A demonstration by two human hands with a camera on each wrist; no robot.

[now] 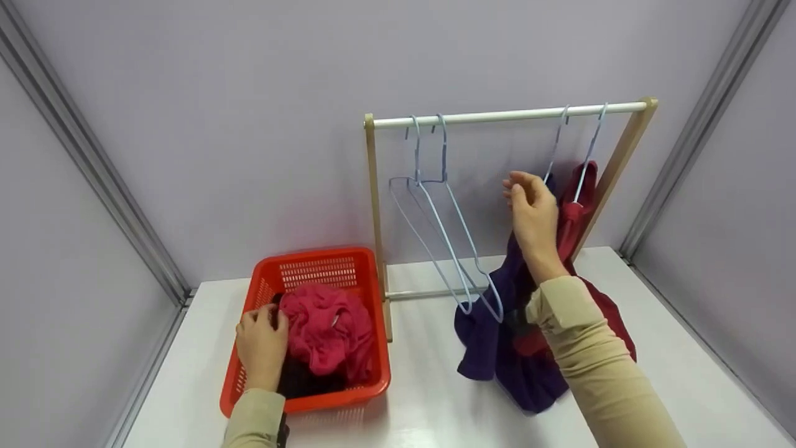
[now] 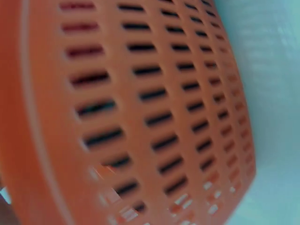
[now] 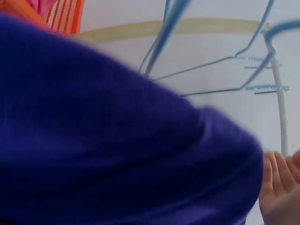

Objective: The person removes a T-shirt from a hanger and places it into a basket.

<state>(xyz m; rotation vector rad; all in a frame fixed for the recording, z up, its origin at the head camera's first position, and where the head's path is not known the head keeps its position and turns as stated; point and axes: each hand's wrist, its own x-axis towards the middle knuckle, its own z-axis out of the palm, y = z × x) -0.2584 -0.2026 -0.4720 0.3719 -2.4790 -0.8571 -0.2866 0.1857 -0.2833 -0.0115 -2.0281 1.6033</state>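
In the head view my left hand (image 1: 263, 339) is over the left side of the red plastic basket (image 1: 384, 373), its fingertips beside a bunched pink garment (image 1: 326, 323) and dark cloth (image 1: 305, 381). The left wrist view is filled by the basket's slotted side (image 2: 150, 108). My right hand (image 1: 536, 214) is raised in front of the rack, fingers loosely bent and nothing between them. Close to it hangs a purple garment (image 1: 482, 345) on a light blue hanger (image 1: 555, 146). That garment (image 3: 126, 131) covers much of the right wrist view, with the hand (image 3: 281, 187) beyond it.
The rack has a white rail (image 1: 497, 116) and wooden posts (image 1: 375, 199). Two bare blue hangers (image 1: 463, 218) hang at its left. A red garment (image 1: 612, 311) hangs at the right end, partly behind my right arm. Grey walls with metal corner posts (image 1: 93, 149) surround the white table (image 1: 416, 398).
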